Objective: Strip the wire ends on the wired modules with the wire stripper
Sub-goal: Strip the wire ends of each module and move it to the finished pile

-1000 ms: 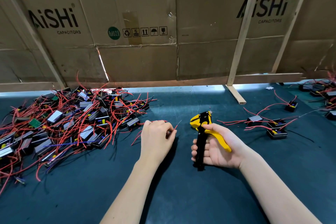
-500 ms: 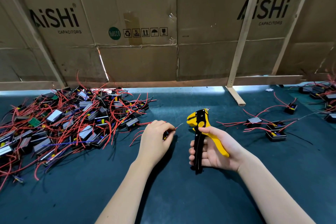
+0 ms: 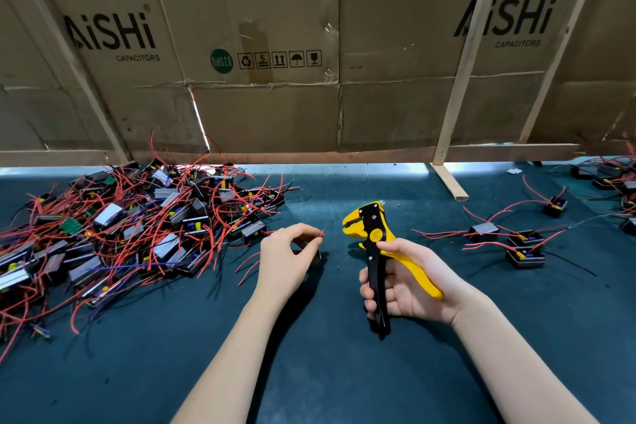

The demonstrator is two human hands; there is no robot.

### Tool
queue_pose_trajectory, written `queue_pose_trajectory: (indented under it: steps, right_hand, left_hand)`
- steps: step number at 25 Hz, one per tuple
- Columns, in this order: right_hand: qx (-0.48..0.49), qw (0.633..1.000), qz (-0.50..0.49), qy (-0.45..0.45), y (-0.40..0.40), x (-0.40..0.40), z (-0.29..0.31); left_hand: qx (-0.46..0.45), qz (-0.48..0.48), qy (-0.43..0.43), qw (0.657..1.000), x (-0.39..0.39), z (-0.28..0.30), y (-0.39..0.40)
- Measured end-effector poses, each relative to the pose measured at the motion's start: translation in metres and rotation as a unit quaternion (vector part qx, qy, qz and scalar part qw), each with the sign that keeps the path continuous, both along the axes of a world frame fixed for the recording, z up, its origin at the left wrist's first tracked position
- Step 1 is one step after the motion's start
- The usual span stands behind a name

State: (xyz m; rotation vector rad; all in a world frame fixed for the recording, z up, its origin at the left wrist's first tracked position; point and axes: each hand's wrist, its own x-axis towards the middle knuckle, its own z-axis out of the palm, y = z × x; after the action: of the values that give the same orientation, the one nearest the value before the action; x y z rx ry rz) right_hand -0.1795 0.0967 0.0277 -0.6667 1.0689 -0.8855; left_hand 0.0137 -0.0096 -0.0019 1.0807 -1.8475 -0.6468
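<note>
Wall: flattened cardboard (image 3: 268,107) before me, printed "AiSHi CAPACITORS", stapled at the seams.
Frame: pale wooden slats (image 3: 463,65) leaning across it.
Table: dark teal mat (image 3: 327,372).
Light: bright strip under the cardboard's lower edge.

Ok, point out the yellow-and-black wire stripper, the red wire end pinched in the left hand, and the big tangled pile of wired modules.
yellow-and-black wire stripper (image 3: 373,234): head view, round yellow pivot.
red wire end (image 3: 321,234): head view, tip above fingertips.
pile of wired modules (image 3: 165,227): head view, pile's middle.
</note>
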Motion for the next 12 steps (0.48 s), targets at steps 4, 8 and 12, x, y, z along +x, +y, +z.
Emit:
queue_pose_trajectory:
  steps: [4, 8, 12]
  right_hand:
    - [0.001, 1.000, 0.010, 0.000, -0.0003, -0.0005, 0.0005]
    - [-0.016, 0.999, 0.044, 0.004, 0.0017, -0.0008, 0.0009]
    - [-0.025, 0.996, 0.077, 0.023, 0.0029, 0.0005, 0.0029]
  left_hand:
    - [0.051, -0.015, 0.055, 0.997, 0.0035, 0.0028, -0.0003]
    - [0.044, -0.036, 0.031, 0.998, 0.0010, 0.0016, 0.0010]
    - [0.032, -0.055, 0.008, 0.998, -0.0004, 0.0004, 0.0016]
